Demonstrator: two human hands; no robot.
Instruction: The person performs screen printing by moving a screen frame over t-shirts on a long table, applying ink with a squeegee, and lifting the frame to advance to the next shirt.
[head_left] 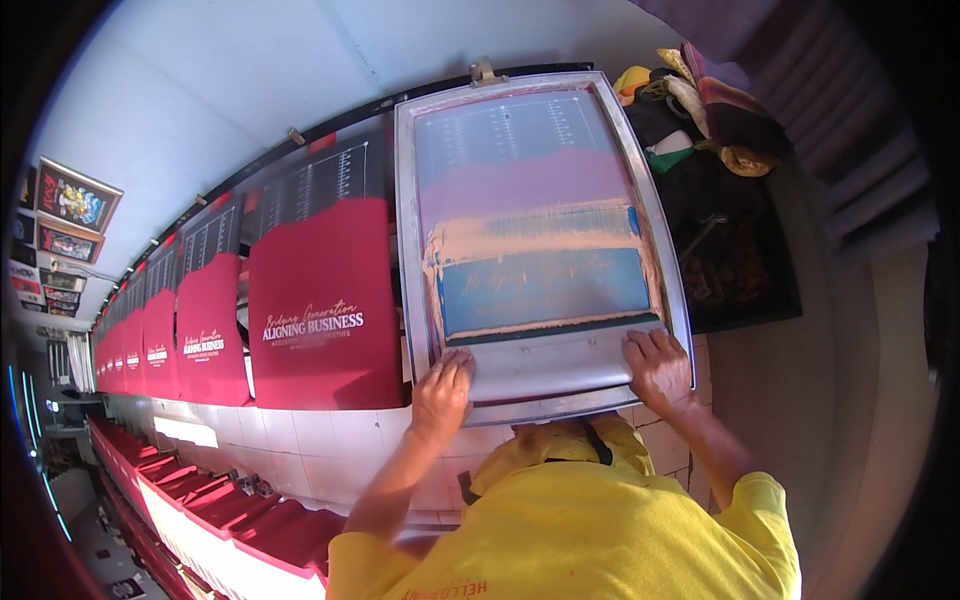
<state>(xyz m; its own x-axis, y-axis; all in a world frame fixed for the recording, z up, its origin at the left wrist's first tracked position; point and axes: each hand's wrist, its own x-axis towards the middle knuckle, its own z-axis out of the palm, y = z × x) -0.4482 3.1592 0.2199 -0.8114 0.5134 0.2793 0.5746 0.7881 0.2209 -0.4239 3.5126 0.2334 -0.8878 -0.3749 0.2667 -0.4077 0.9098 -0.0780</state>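
Both your hands are pressed flat on the squeegee (550,368), the long grey bar lying across the near end of the screen-printing frame (412,220) in the centre of the picture: your left hand (443,392) grips its left end with fingers spread over the top, and your right hand (657,368) clamps the right end, fingers curled over the edge. Keep the pressure even on both ends, I would say, so the blade stays square to the frame's sides, and hold one steady angle so the ink band (535,235) across the mesh is carried evenly. What lies under the screen is hidden by the mesh and ink, so you cannot tell how the print beneath sits. To the left a printed red shirt (320,310) lies on the long table, with more receding toward the far left edge, blurred. The heap of rags (700,110) at upper right is hard to make out.
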